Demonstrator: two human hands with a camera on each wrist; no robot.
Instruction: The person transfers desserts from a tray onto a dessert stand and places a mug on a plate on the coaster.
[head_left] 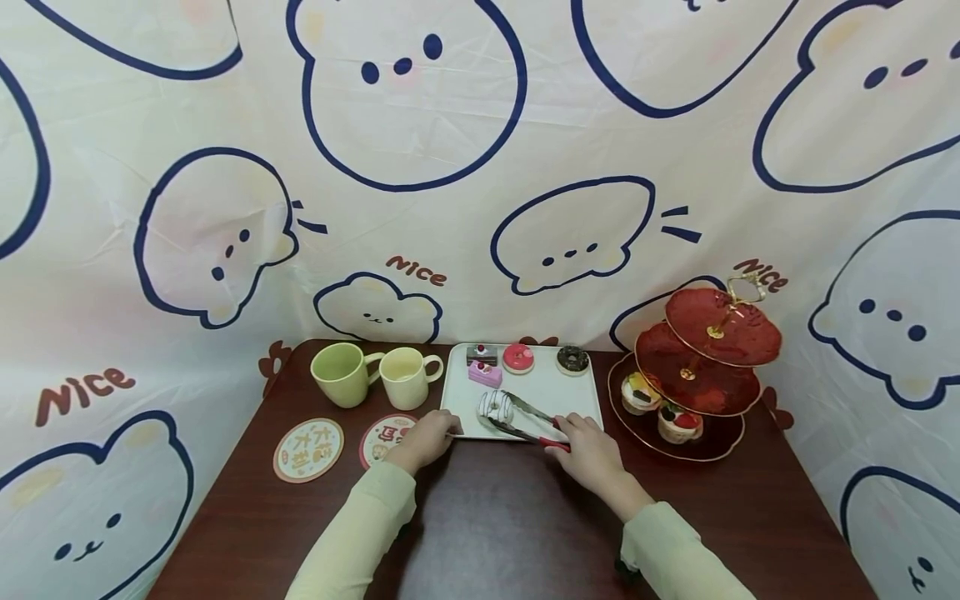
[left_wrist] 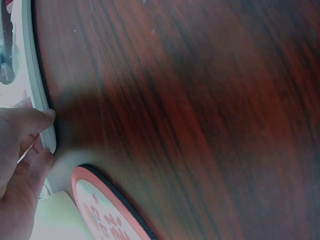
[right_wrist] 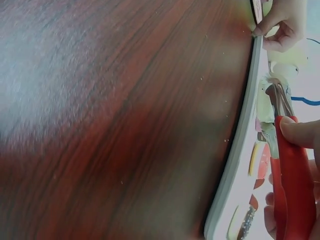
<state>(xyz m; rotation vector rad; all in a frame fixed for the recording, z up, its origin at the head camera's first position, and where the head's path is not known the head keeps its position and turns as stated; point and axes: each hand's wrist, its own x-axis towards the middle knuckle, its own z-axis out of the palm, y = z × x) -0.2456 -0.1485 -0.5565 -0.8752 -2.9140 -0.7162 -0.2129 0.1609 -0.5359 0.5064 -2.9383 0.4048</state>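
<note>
A white rectangular tray (head_left: 581, 402) lies at the back middle of the table. With thumb and fingers, my left hand (head_left: 423, 442) pinches its front left corner. My right hand (head_left: 594, 454) grips tongs by their red handles (right_wrist: 295, 185). The tongs' metal arms reach over the tray, one on either side of a white donut with dark stripes (head_left: 495, 406); whether the donut touches the tray I cannot tell. Behind it on the tray are a chocolate cake slice (head_left: 482, 355), a pink cake slice (head_left: 485, 374), a pink donut (head_left: 518, 358) and a dark donut (head_left: 573, 360).
Left of the tray stand a green mug (head_left: 341, 377) and a cream mug (head_left: 405, 383). Two round coasters lie before them, one yellowish (head_left: 308, 451), one red-rimmed (head_left: 378, 437) beside my left hand. At right, a red three-tier stand (head_left: 693, 387) holds two cupcakes (head_left: 678, 425) on its bottom plate.
</note>
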